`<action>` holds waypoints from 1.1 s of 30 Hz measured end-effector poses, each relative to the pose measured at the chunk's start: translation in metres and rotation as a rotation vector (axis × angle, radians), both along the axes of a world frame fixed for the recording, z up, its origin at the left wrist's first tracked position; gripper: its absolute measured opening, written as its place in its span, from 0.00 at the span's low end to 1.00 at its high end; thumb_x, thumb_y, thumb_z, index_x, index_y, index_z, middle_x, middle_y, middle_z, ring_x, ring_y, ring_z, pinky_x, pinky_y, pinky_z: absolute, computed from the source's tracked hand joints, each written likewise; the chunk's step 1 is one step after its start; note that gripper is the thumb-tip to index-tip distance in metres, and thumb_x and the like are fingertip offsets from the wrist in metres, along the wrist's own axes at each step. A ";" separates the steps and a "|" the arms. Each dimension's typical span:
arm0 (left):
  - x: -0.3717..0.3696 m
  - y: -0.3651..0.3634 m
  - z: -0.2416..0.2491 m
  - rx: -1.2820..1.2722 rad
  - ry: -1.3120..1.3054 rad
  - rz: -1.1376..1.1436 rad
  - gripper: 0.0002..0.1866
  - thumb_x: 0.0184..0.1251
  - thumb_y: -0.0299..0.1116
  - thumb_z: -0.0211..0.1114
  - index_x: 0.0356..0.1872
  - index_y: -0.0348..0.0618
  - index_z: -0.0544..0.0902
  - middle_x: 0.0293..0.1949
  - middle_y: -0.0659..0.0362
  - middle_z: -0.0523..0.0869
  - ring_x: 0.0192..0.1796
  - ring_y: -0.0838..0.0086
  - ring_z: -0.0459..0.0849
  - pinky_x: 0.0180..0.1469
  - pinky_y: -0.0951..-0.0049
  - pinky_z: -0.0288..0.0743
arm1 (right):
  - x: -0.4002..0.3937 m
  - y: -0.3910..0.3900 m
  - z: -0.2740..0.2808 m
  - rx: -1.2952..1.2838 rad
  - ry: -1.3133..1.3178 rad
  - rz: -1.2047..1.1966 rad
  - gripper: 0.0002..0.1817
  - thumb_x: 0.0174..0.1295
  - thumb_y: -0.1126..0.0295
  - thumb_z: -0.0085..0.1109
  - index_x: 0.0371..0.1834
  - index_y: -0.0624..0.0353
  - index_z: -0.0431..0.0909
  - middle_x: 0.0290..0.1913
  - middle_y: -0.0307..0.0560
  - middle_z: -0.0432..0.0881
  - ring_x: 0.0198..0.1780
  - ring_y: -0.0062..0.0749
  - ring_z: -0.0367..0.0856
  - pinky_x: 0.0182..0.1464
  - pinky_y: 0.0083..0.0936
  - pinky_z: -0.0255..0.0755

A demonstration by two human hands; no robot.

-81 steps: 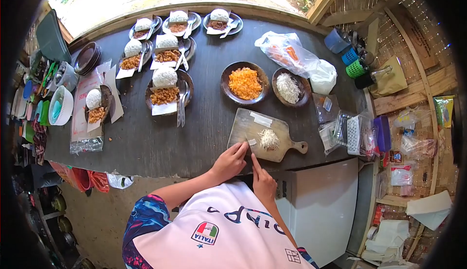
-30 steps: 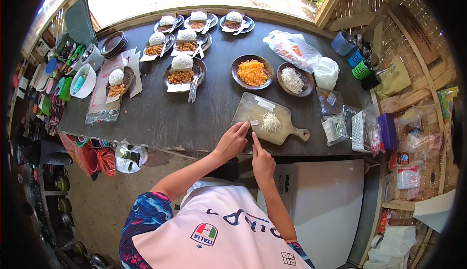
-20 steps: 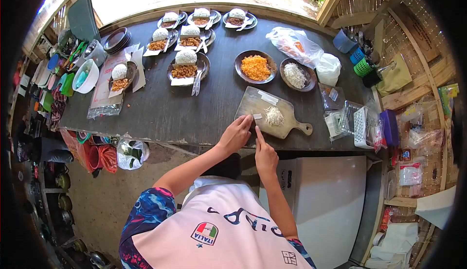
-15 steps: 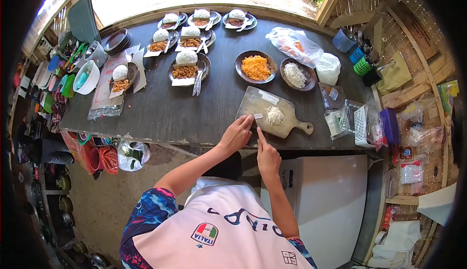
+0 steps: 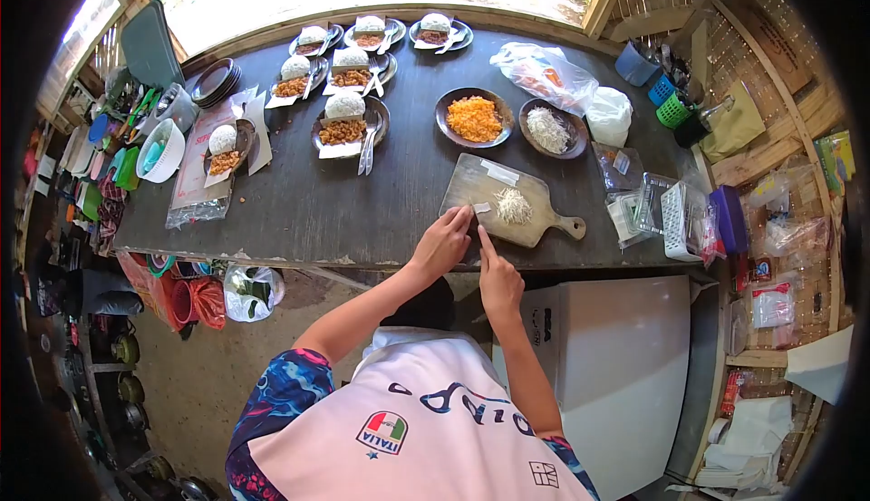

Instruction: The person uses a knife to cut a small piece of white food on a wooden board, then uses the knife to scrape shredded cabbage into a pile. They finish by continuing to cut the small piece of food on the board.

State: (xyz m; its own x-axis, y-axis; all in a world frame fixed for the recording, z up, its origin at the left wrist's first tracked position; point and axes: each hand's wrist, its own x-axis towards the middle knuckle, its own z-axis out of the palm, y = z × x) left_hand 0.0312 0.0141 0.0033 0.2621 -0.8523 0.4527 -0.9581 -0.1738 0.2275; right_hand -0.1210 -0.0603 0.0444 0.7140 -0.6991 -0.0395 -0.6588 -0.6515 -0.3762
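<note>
My left hand [image 5: 442, 244] has its fingers pressed down at the near left edge of the wooden cutting board [image 5: 467, 175], by a small white piece [image 5: 481, 207]. My right hand [image 5: 499, 284] is closed with its index finger stretched toward the board, around a thin tool that is mostly hidden, likely a knife. Thin white shreds [image 5: 514, 207] lie in a small heap on the board. Beyond them is a white strip [image 5: 499, 172]. Behind the board stand a bowl of orange shreds [image 5: 474, 120] and a bowl of white shreds [image 5: 548, 130].
Several plates with rice [image 5: 344, 105], brown food and cutlery stand at the back and middle left of the dark table [image 5: 290, 202]. Plastic bags [image 5: 544, 75] lie behind the bowls. A white basket [image 5: 680, 227] is at the right, stacked dark plates [image 5: 216, 81] at the left.
The view has shifted slightly. Both hands stay at the board's near left edge, and the small white piece lies at a slightly different angle.
</note>
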 end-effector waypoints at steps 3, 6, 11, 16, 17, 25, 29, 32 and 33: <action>-0.002 0.002 0.005 0.001 0.061 -0.009 0.28 0.65 0.28 0.66 0.65 0.22 0.80 0.66 0.45 0.80 0.70 0.55 0.77 0.74 0.63 0.75 | 0.002 -0.001 0.000 -0.013 0.009 0.008 0.29 0.84 0.56 0.51 0.85 0.17 0.64 0.35 0.55 0.90 0.38 0.57 0.92 0.40 0.51 0.86; -0.002 0.001 0.005 -0.011 0.083 -0.001 0.28 0.65 0.28 0.66 0.65 0.22 0.80 0.67 0.45 0.80 0.71 0.55 0.77 0.74 0.63 0.75 | -0.007 0.005 0.003 -0.031 0.036 0.003 0.29 0.83 0.56 0.51 0.85 0.17 0.63 0.34 0.52 0.90 0.37 0.55 0.92 0.39 0.50 0.87; -0.002 0.002 0.006 0.027 0.069 -0.006 0.27 0.66 0.27 0.65 0.65 0.21 0.80 0.67 0.44 0.80 0.71 0.55 0.76 0.75 0.62 0.74 | -0.002 -0.002 -0.010 -0.012 -0.009 0.001 0.29 0.83 0.56 0.52 0.84 0.17 0.64 0.34 0.53 0.90 0.37 0.55 0.92 0.39 0.50 0.86; 0.001 0.000 0.003 0.033 0.058 -0.006 0.28 0.67 0.28 0.65 0.66 0.20 0.79 0.68 0.44 0.79 0.72 0.54 0.76 0.76 0.62 0.72 | -0.004 0.005 0.002 -0.030 0.029 -0.012 0.29 0.83 0.56 0.53 0.84 0.16 0.65 0.33 0.53 0.90 0.35 0.55 0.91 0.38 0.50 0.86; -0.001 0.001 0.004 0.042 0.052 0.000 0.29 0.67 0.29 0.65 0.67 0.21 0.79 0.68 0.44 0.79 0.72 0.55 0.75 0.77 0.63 0.72 | -0.006 0.009 0.004 -0.030 0.066 -0.020 0.29 0.83 0.56 0.54 0.84 0.16 0.65 0.32 0.53 0.89 0.35 0.54 0.91 0.37 0.50 0.86; 0.000 0.000 0.005 0.047 0.085 0.013 0.28 0.69 0.29 0.64 0.67 0.21 0.78 0.69 0.45 0.79 0.73 0.55 0.75 0.78 0.63 0.70 | -0.001 -0.001 -0.016 -0.101 -0.038 0.011 0.31 0.82 0.56 0.54 0.85 0.15 0.62 0.28 0.51 0.88 0.30 0.51 0.91 0.33 0.48 0.86; -0.002 0.000 0.003 0.046 0.090 0.010 0.28 0.69 0.29 0.64 0.67 0.21 0.78 0.69 0.44 0.79 0.73 0.55 0.75 0.79 0.62 0.70 | 0.000 0.005 -0.015 -0.104 0.035 -0.012 0.31 0.82 0.57 0.54 0.85 0.16 0.63 0.27 0.51 0.87 0.30 0.51 0.91 0.33 0.48 0.86; -0.003 0.000 0.000 0.039 0.105 -0.002 0.28 0.69 0.28 0.64 0.67 0.21 0.78 0.68 0.44 0.79 0.73 0.54 0.75 0.78 0.62 0.71 | 0.012 -0.003 -0.035 -0.172 -0.103 0.009 0.30 0.82 0.57 0.54 0.84 0.16 0.64 0.27 0.51 0.87 0.31 0.51 0.91 0.32 0.49 0.86; -0.003 0.000 0.000 0.036 0.098 -0.001 0.27 0.69 0.28 0.63 0.67 0.21 0.78 0.68 0.43 0.79 0.73 0.54 0.75 0.78 0.61 0.71 | 0.012 -0.002 -0.030 -0.145 -0.087 0.007 0.31 0.81 0.58 0.54 0.84 0.16 0.64 0.28 0.50 0.87 0.32 0.51 0.92 0.34 0.48 0.86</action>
